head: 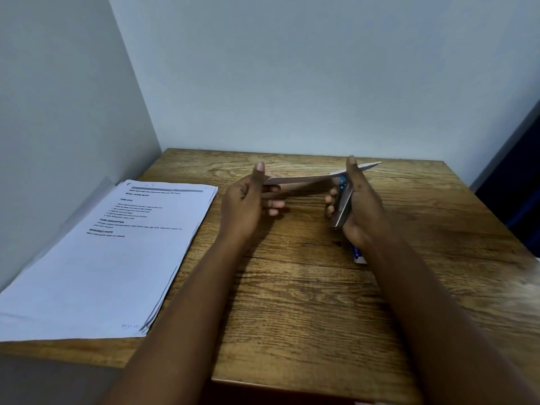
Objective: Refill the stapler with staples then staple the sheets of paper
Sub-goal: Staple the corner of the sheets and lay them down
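Metal and blurred, the stapler [340, 200] is swung wide open above the wooden counter [306, 287]. Its 2 arms form a V that meets near the right hand [362, 206]. One long pale arm runs from the left hand [248, 206] across to a tip just past the right thumb. The other arm, grey with a blue part near the hinge, slopes down along the right palm.

The left hand pinches the end of the long arm, thumb upright on top and fingers [274, 203] curled beneath. The right hand grips the sloping arm, with its fingers wrapped round the far side and their tips showing to the left of the stapler.

A small white and blue box [358, 255] lies on the counter just below the stapler, mostly hidden by the right wrist; I cannot tell what it holds.

The sheets [111, 258], a loosely squared white stack with print on the top page, lie flat on the counter well left of the stapler.
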Demonstrator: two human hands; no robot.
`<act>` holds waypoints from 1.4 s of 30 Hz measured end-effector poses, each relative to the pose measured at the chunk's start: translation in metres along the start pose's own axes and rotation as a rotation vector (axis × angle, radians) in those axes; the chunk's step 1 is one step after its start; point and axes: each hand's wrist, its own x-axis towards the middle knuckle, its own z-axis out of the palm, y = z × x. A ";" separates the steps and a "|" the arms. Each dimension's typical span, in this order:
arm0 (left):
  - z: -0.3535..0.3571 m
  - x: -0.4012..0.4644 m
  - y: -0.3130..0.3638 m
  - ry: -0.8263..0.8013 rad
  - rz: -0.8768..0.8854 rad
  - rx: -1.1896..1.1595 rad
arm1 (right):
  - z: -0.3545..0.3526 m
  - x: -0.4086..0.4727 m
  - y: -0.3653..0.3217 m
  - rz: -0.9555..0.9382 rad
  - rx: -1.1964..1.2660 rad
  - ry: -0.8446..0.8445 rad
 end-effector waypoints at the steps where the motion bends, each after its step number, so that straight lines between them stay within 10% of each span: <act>1: 0.000 0.000 0.001 0.015 -0.028 -0.061 | 0.001 -0.001 0.001 0.035 -0.037 -0.036; 10: -0.005 -0.001 0.006 0.002 -0.028 0.019 | 0.012 -0.012 0.007 0.214 -0.255 -0.395; 42: -0.004 -0.005 0.012 -0.021 0.075 0.009 | 0.011 -0.009 0.011 0.100 -0.247 -0.386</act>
